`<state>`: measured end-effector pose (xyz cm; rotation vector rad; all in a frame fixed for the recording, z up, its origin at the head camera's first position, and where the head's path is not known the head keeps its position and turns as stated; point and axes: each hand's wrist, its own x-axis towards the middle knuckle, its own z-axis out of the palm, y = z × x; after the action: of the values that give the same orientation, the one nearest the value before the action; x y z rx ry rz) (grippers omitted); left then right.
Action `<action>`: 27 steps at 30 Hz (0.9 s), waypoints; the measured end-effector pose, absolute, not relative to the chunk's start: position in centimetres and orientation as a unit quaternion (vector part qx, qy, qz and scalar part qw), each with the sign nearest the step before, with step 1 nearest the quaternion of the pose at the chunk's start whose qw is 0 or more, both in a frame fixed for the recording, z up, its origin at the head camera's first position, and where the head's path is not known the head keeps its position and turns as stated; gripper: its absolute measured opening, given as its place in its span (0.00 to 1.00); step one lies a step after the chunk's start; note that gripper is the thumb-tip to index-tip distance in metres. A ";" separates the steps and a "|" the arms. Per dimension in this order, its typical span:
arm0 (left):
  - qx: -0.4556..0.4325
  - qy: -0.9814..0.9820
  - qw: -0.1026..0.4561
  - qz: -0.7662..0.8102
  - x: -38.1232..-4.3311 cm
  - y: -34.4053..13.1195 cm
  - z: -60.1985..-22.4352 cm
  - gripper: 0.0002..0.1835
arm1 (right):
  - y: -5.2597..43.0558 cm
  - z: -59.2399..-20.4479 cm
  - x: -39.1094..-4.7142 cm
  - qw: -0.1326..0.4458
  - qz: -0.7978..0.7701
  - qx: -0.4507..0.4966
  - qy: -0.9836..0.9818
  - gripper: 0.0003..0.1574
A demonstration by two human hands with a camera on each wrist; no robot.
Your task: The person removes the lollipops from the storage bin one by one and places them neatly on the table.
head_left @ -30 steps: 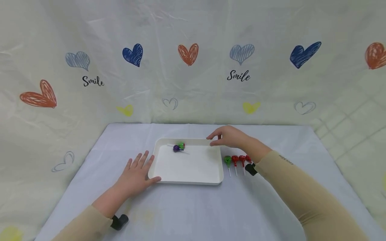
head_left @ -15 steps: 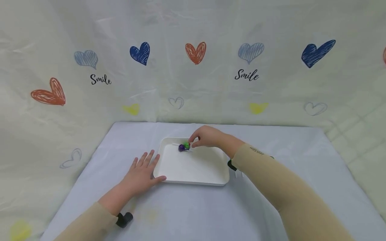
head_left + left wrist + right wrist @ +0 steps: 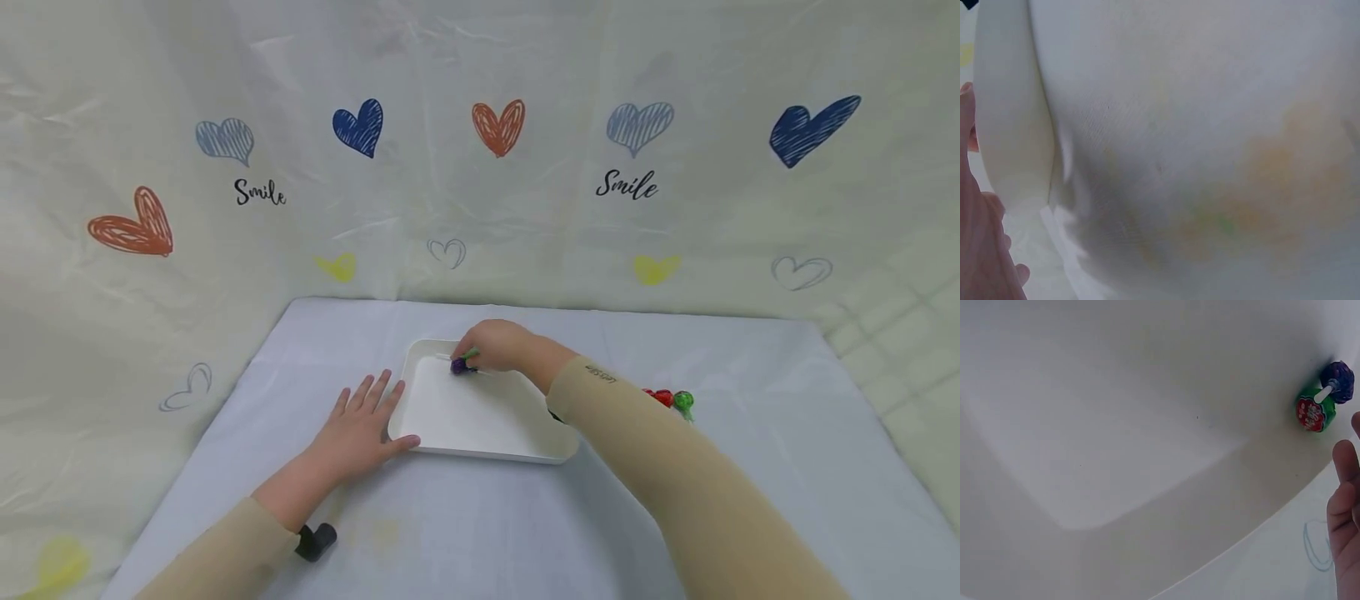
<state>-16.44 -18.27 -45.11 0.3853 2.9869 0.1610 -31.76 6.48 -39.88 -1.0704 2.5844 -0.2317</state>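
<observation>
A purple lollipop (image 3: 459,365) and a green lollipop (image 3: 471,354) lie together near the back of a white tray (image 3: 480,425). My right hand (image 3: 498,344) reaches down over them, thumb and fingers around the green one in the head view. In the right wrist view, the green lollipop (image 3: 1315,411) and purple lollipop (image 3: 1339,381) rest by the tray wall, with the visible fingertips (image 3: 1344,456) a little apart from them. My left hand (image 3: 360,437) rests at the tray's front left corner, fingers spread, thumb along the rim.
Red lollipops (image 3: 662,397) and a green-wrapped lollipop (image 3: 683,402) lie on the white cloth (image 3: 750,467) right of the tray, partly hidden by my right sleeve (image 3: 637,450). A backdrop (image 3: 555,200) with printed hearts stands behind the table.
My right hand has moved left from the tray's back right corner and down onto the two lollipops. The left hand stays at the tray's corner. The head view has shifted slightly.
</observation>
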 end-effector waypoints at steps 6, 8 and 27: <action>0.126 0.989 0.067 0.049 -16.4 -18.1 -44.6 0.54 | 5.7 -40.3 -31.8 0.162 -0.066 -0.378 0.909 0.20; 0.126 0.989 0.068 0.044 -16.4 -18.0 -44.6 0.54 | 5.4 -40.3 -31.7 0.161 -0.059 -0.380 0.909 0.19; 0.118 0.989 0.075 0.041 -16.3 -17.9 -44.4 0.54 | 5.8 -40.6 -30.0 0.226 -0.066 -0.376 0.896 0.05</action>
<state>-16.34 -17.93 -44.37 0.3555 2.9684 0.1239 -30.03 5.83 -40.63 -1.0382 2.4711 -0.1818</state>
